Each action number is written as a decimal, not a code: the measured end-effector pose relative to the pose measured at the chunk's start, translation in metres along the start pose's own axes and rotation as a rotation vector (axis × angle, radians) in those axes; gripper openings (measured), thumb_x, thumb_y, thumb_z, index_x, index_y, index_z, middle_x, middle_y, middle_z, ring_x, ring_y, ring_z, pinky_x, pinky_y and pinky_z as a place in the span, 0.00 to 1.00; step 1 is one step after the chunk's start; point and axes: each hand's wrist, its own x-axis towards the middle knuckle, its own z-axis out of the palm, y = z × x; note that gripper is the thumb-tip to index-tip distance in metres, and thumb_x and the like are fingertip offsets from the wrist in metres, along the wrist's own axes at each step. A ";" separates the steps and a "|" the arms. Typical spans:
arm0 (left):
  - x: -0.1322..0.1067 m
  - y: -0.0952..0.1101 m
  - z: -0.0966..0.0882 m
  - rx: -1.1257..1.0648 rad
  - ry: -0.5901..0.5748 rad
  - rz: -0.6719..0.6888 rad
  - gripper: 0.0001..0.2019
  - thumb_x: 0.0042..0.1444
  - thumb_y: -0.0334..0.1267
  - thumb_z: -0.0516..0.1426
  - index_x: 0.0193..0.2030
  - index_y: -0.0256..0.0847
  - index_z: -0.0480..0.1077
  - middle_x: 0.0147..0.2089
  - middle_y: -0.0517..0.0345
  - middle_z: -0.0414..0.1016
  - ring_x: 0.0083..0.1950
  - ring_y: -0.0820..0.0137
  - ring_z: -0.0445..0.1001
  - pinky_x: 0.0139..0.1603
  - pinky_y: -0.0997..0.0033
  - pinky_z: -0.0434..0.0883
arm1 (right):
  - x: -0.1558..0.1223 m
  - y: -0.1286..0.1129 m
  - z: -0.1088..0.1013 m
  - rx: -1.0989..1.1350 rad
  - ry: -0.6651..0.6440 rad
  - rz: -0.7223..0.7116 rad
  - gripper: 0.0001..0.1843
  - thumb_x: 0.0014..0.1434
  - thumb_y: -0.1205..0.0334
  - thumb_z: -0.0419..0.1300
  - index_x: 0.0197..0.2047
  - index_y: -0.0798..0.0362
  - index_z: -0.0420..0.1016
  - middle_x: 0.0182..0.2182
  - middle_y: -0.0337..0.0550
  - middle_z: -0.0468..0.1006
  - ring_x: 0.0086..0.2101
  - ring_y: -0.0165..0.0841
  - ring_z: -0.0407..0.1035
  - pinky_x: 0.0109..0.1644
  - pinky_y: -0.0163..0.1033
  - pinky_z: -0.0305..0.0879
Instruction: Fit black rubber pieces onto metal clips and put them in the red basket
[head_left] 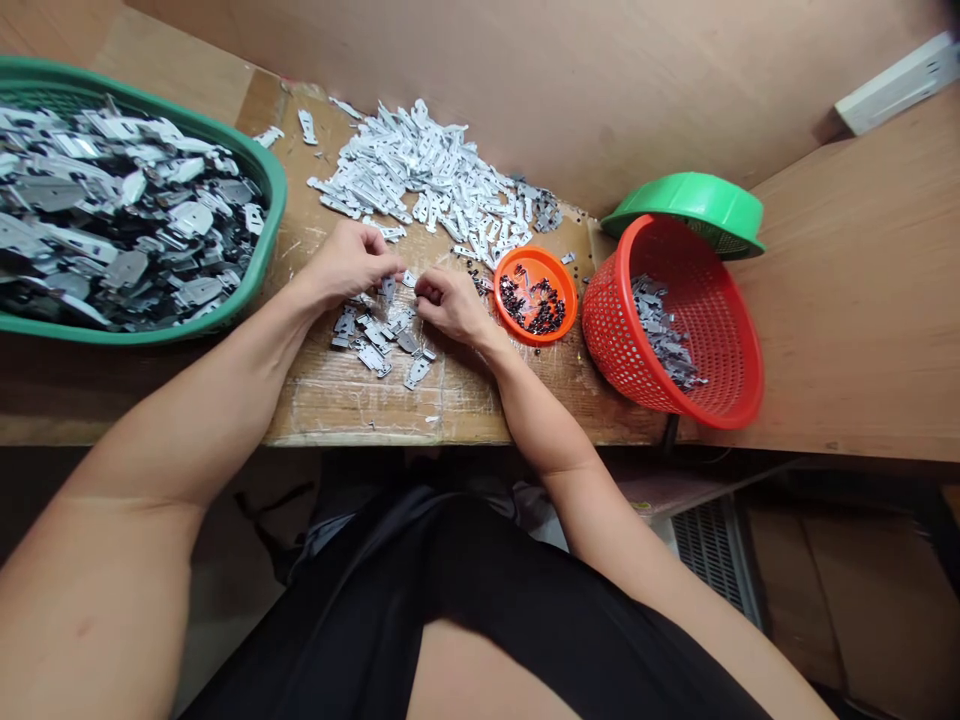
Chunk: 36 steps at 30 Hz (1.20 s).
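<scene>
Two hands meet at centre frame: left hand [352,262] pinches a small metal plate [388,289] over loose plates [379,342] on the table [337,400]; right hand [450,303], fingertips closed, contents hidden, rests beside the orange bowl [536,264] of dark pins [531,302], probably parked within reach.

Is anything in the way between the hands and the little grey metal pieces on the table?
Nothing visible is. The left hand and right hand are right over the small grey pieces, fingertips meeting at one piece. The orange bowl sits off to the side.
</scene>
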 end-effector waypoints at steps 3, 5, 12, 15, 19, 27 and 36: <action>-0.007 0.005 0.007 -0.047 -0.079 -0.012 0.22 0.53 0.37 0.83 0.31 0.48 0.72 0.29 0.55 0.79 0.39 0.54 0.86 0.43 0.54 0.80 | -0.002 0.000 -0.010 0.157 0.098 0.016 0.07 0.69 0.66 0.67 0.40 0.44 0.76 0.39 0.40 0.80 0.41 0.41 0.71 0.56 0.50 0.71; -0.010 0.008 0.012 -0.107 -0.112 -0.024 0.24 0.53 0.39 0.84 0.31 0.49 0.71 0.27 0.57 0.76 0.37 0.54 0.87 0.42 0.53 0.82 | -0.003 -0.002 -0.014 0.236 0.151 -0.003 0.07 0.69 0.63 0.69 0.39 0.44 0.76 0.38 0.39 0.80 0.41 0.40 0.70 0.56 0.50 0.71; -0.010 0.006 0.020 -0.243 -0.042 0.009 0.28 0.53 0.42 0.84 0.32 0.50 0.66 0.27 0.60 0.75 0.33 0.61 0.81 0.40 0.55 0.82 | 0.001 -0.007 -0.004 0.355 0.302 0.008 0.04 0.74 0.60 0.70 0.46 0.45 0.80 0.42 0.41 0.84 0.43 0.40 0.74 0.58 0.51 0.75; -0.009 0.005 0.022 -0.360 -0.065 -0.037 0.28 0.51 0.37 0.84 0.29 0.48 0.67 0.25 0.64 0.70 0.27 0.70 0.73 0.32 0.66 0.76 | 0.004 0.004 0.005 0.313 0.339 -0.046 0.04 0.77 0.61 0.70 0.45 0.45 0.81 0.43 0.42 0.85 0.44 0.40 0.77 0.60 0.51 0.78; -0.011 0.007 0.025 -0.520 -0.074 -0.112 0.27 0.45 0.31 0.84 0.25 0.47 0.68 0.22 0.65 0.68 0.23 0.75 0.67 0.24 0.73 0.64 | 0.013 0.026 0.017 0.431 0.327 -0.097 0.08 0.80 0.54 0.73 0.49 0.47 0.85 0.44 0.42 0.87 0.43 0.38 0.78 0.56 0.48 0.81; -0.013 0.004 0.025 -0.589 -0.051 -0.134 0.29 0.56 0.29 0.84 0.29 0.46 0.66 0.25 0.66 0.67 0.26 0.73 0.70 0.30 0.69 0.66 | 0.014 0.034 0.022 0.360 0.345 -0.170 0.16 0.86 0.45 0.74 0.55 0.50 0.89 0.47 0.45 0.88 0.48 0.39 0.82 0.63 0.51 0.84; -0.018 0.012 0.030 -0.695 -0.058 -0.156 0.26 0.64 0.19 0.75 0.27 0.42 0.66 0.28 0.67 0.67 0.27 0.81 0.60 0.31 0.80 0.65 | 0.007 0.026 0.014 0.147 0.391 -0.243 0.15 0.90 0.52 0.64 0.53 0.50 0.87 0.46 0.44 0.84 0.50 0.41 0.80 0.66 0.55 0.81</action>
